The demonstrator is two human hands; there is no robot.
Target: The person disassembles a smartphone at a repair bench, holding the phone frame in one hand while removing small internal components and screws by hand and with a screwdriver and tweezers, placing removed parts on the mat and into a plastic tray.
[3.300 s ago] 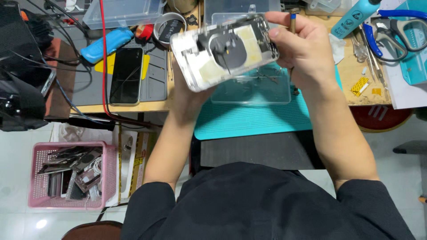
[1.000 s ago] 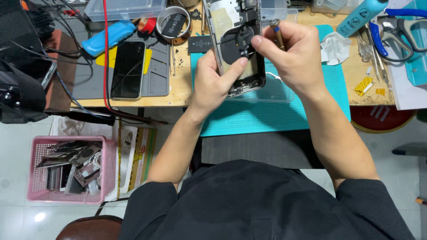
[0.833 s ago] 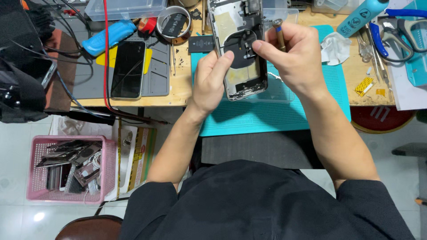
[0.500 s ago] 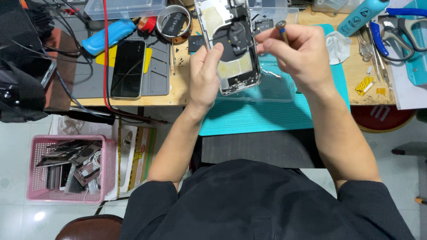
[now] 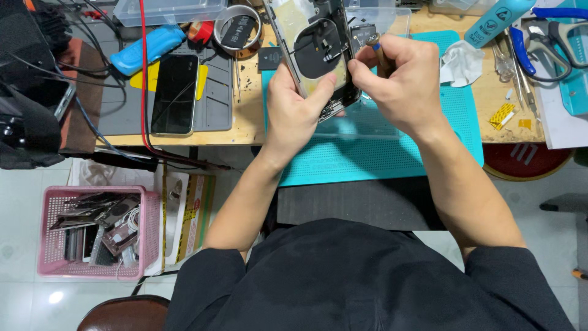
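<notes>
The left hand (image 5: pixel 297 107) is clamped on an opened phone shell (image 5: pixel 315 52), thumb across its lower edge, holding it tilted above the teal mat (image 5: pixel 392 153) at the far side of the table (image 5: pixel 248 119). The right hand (image 5: pixel 401 79) is closed around a thin tool with a blue tip (image 5: pixel 375 46), its point set at the shell's right edge beside the round black coil.

Judgement: the step in hand is work on an internal part inside the shell. The next move calls for a steady shell and fine pressure at the tool point, since the parts there are small.

Packages and labels: a cardboard box with a yellow-and-red label (image 5: pixel 193 214) stands on the floor beside a pink basket (image 5: pixel 92 230) of scrap parts. A teal tube with a printed label (image 5: pixel 496 21) lies at the table's far right. A roll of tape (image 5: pixel 239 27) sits left of the shell. An intact dark phone (image 5: pixel 174 92) rests on a grey mat.
</notes>
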